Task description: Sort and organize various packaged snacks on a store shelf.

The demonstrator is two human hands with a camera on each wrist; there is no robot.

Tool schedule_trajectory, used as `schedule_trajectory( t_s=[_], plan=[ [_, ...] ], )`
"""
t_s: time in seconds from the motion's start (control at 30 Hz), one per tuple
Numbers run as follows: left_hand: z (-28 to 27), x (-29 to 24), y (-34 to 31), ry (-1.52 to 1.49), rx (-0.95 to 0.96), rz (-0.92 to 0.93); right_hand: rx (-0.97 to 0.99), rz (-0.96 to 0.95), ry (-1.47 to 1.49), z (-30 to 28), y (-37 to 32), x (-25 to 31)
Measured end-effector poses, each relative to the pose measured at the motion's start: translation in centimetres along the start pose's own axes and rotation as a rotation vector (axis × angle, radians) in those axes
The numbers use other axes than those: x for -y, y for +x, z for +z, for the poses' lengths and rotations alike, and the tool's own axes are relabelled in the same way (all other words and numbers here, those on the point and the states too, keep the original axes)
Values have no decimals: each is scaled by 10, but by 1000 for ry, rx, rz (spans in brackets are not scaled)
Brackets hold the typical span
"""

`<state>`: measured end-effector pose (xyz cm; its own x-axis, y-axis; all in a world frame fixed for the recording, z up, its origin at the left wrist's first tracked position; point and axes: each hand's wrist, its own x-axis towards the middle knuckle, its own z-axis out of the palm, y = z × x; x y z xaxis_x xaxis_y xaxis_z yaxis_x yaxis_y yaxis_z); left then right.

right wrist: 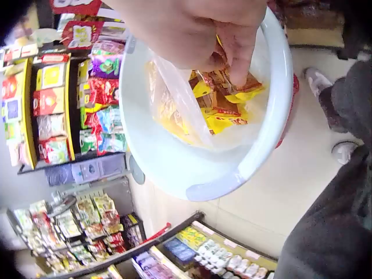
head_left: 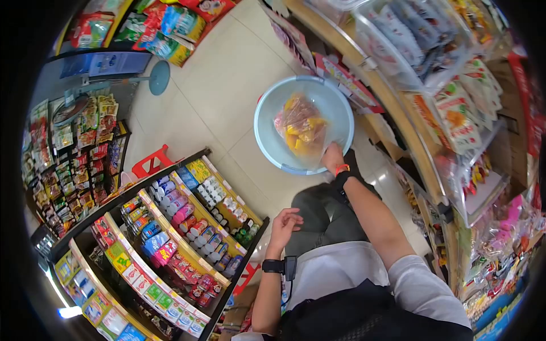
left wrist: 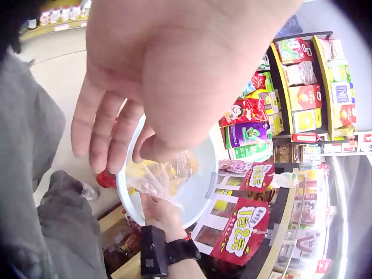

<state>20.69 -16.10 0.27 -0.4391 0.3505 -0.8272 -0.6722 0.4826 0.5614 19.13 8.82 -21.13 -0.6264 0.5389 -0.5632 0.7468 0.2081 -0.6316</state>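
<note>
A clear plastic bag [head_left: 304, 128] with yellow and reddish-brown snack packets lies inside a light blue basin [head_left: 261, 133]. My right hand [head_left: 333, 157] reaches over the basin's near rim and grips the bag at its edge. In the right wrist view the fingers [right wrist: 238, 64] are bent over the bag, close above the yellow packets [right wrist: 224, 107]; the hand hides part of the bag's mouth. My left hand [head_left: 284, 226] hangs in front of my lap, apart from the basin, with loosely bent fingers and nothing in it.
Low tiered shelves [head_left: 165, 227] of cans and boxes stand on the left. Along the right runs a shelf with clear bins [head_left: 412, 45] and red price signs [left wrist: 241, 229]. A red stool [head_left: 152, 162] and a pale tiled floor [head_left: 227, 74] lie beyond. Hanging snack packets [head_left: 79, 148] fill a far-left rack.
</note>
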Motion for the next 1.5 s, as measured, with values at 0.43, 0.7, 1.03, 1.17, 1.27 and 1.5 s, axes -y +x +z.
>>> schedule_trajectory(
  t_s=[0.43,0.7,1.03,1.17,1.27,1.5],
  plan=[
    [-76,-46,76,75,239,-118,-254,120,248,56,39,30],
    [-159,-70,89,147,173,-151,-391,109,237,64,44,26],
    [-158,-78,91,213,248,-131,-98,-25,126,8,19,34],
    [-148,-88,87,246,277,-109,-86,129,618,-10,-16,28],
    [-150,-91,85,258,279,-99,-25,384,700,-55,-50,65],
    [-154,-131,74,248,279,71,5,435,858,-110,-126,75]
  ],
)
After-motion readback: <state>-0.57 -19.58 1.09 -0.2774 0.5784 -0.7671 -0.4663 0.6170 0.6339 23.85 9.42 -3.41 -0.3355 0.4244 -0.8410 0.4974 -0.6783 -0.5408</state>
